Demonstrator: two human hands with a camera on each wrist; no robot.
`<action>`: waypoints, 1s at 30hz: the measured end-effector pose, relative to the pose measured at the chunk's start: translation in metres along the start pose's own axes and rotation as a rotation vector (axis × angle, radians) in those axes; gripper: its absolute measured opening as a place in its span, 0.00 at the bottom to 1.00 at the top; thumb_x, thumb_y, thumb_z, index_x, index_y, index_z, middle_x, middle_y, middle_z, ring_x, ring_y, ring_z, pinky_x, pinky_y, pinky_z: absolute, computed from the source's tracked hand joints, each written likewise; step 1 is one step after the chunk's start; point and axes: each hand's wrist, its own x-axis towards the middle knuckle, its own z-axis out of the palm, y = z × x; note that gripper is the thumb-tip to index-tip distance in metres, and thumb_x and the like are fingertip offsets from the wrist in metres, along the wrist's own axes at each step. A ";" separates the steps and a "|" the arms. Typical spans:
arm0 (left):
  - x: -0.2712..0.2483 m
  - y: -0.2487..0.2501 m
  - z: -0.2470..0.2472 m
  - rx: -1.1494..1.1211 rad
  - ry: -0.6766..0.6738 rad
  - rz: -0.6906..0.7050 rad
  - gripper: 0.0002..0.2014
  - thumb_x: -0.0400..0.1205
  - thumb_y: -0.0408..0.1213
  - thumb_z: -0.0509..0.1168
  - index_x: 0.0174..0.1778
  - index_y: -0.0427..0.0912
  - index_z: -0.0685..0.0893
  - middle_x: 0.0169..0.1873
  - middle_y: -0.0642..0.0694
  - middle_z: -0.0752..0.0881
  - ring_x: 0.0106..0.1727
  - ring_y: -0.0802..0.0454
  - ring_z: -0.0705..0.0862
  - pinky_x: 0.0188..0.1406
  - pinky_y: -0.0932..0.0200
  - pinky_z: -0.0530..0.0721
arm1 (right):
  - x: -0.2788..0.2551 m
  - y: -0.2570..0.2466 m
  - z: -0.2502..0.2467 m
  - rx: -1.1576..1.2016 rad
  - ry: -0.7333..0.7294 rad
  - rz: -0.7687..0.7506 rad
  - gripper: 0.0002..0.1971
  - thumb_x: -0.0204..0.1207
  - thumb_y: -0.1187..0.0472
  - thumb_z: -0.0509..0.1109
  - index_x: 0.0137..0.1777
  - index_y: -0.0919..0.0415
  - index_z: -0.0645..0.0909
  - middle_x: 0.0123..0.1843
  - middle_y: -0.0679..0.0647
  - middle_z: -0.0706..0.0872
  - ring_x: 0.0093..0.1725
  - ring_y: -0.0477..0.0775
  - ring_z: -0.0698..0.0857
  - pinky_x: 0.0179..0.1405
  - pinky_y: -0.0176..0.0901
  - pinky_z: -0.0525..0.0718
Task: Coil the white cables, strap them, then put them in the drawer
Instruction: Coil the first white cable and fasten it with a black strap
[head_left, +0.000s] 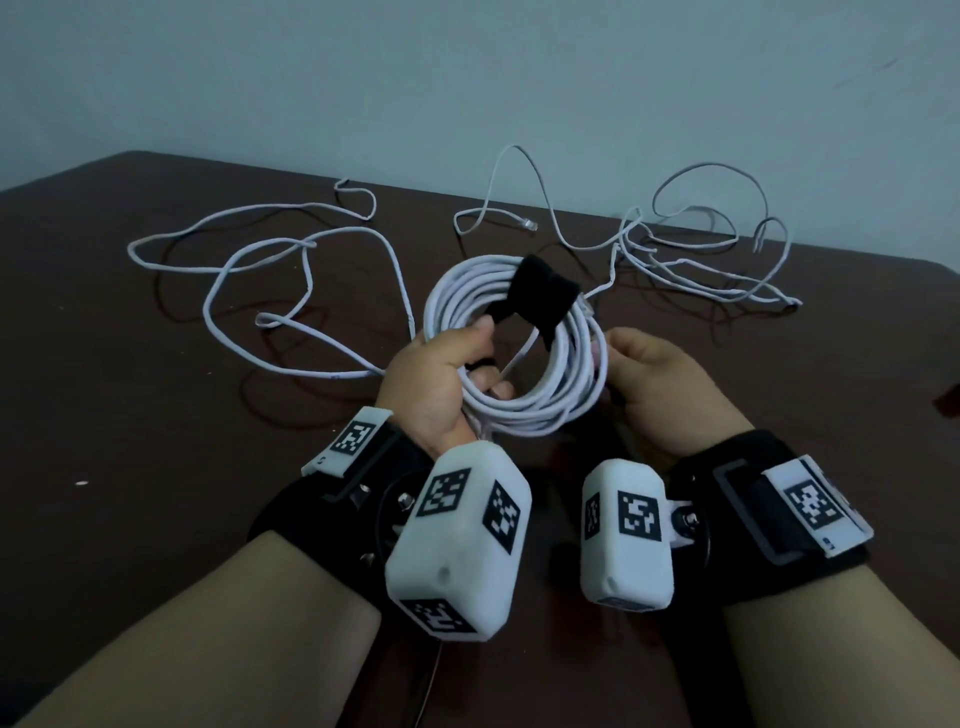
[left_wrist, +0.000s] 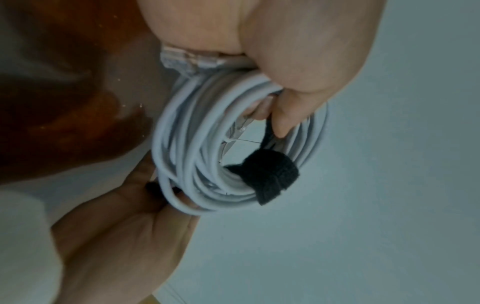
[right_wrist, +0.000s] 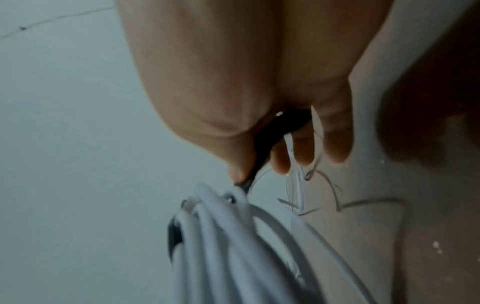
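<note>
A coiled white cable (head_left: 519, 405) (left_wrist: 202, 144) (right_wrist: 233, 246) is held upright above the brown table between both hands. A black strap (head_left: 540, 291) (left_wrist: 270, 174) wraps its far side. My left hand (head_left: 491, 358) (left_wrist: 275, 115) curls round the coil's left rim, and the thumb pins the strap's loose tail. My right hand (head_left: 605, 364) (left_wrist: 161, 197) (right_wrist: 257, 168) is at the coil's right rim, thumb and fingers pinching a second black strap (right_wrist: 270, 142) that runs down to the coil. A clear plug (left_wrist: 187, 59) sticks out by my left palm.
Two loose white cables lie tangled on the table (head_left: 130, 389) beyond the hands, one at the left (head_left: 260, 244) and one at the right (head_left: 701, 254), close to the far edge and the grey wall. No drawer is in view.
</note>
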 end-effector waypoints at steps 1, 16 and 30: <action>0.001 0.001 -0.001 -0.015 0.006 0.011 0.14 0.83 0.31 0.60 0.30 0.42 0.73 0.15 0.53 0.71 0.14 0.59 0.65 0.17 0.68 0.70 | 0.001 0.001 -0.002 -0.113 0.087 -0.039 0.12 0.79 0.57 0.64 0.33 0.53 0.79 0.30 0.52 0.84 0.34 0.55 0.82 0.45 0.58 0.85; 0.006 -0.006 0.001 0.190 0.241 0.343 0.05 0.84 0.30 0.61 0.47 0.45 0.77 0.16 0.54 0.72 0.17 0.57 0.67 0.27 0.57 0.73 | -0.014 -0.004 0.020 -0.190 0.284 -0.430 0.14 0.70 0.62 0.76 0.27 0.53 0.75 0.23 0.51 0.78 0.24 0.44 0.73 0.26 0.39 0.75; 0.000 -0.013 0.001 0.198 0.015 0.343 0.15 0.74 0.20 0.65 0.56 0.29 0.77 0.29 0.39 0.80 0.26 0.52 0.80 0.33 0.55 0.81 | -0.006 -0.003 0.024 -0.297 0.205 -0.400 0.06 0.72 0.57 0.73 0.36 0.54 0.80 0.26 0.45 0.80 0.27 0.38 0.77 0.28 0.24 0.73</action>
